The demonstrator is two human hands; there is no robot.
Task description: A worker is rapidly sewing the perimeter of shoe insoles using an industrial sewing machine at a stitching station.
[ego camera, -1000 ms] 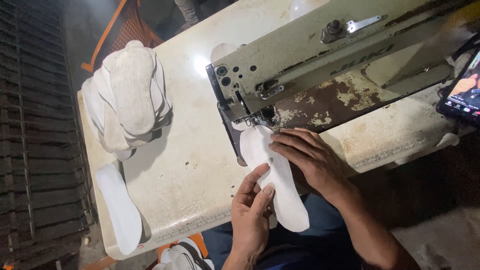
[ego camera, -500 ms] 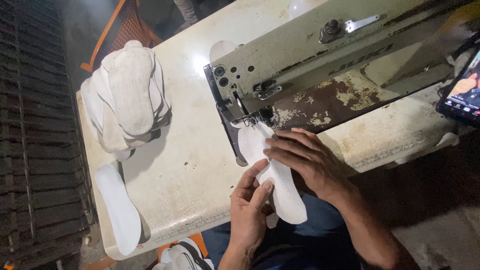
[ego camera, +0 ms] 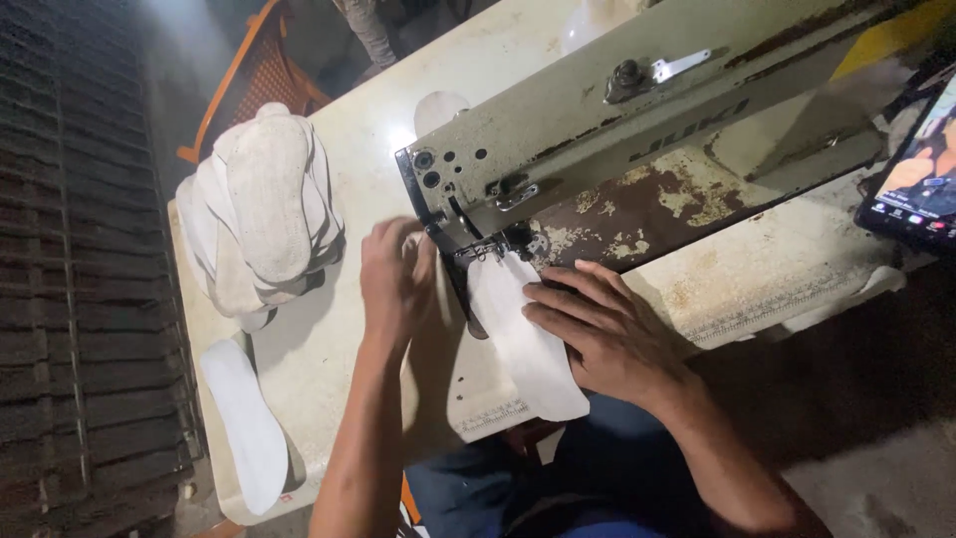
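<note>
A: Your right hand lies flat, fingers spread, pressing the white insole on the table.

B: And its tip?

A: Hidden under the machine head. Your left hand sits beside it; I cannot tell its grip. Beyond, 1 pile of insoles; a phone is cut off.

Single view, head-worn camera. It looks steeply down from above the seated person, at close range, onto the cream work table. Frame is rotated: the table edge nearest the person runs from 7 o'clock toward 3 o'clock. The sewing machine crosses the upper half from centre toward 2 o'clock. Own forearms enter from 6 o'clock. A dark slatted surface fills the 9 o'clock side. No second view shares the scene.
</note>
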